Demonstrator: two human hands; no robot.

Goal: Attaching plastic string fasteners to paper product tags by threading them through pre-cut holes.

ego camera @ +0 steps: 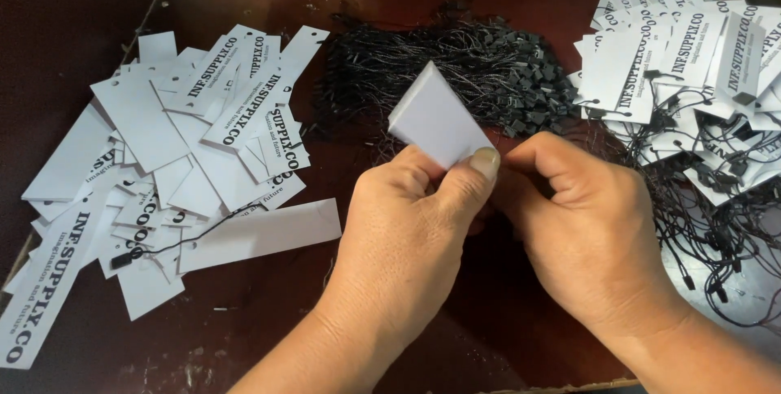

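Between both hands — left hand (407, 231), right hand (586, 231) — a pinched white tag (431, 117).

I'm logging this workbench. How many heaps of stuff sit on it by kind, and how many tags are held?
Loose white tag heaps: 1, the left pile
Strung tag heaps: 1, the right pile
Black string heaps: 1, the string bundle
Held tags: 1, the white tag, pinched by left hand and right hand
Total: 4
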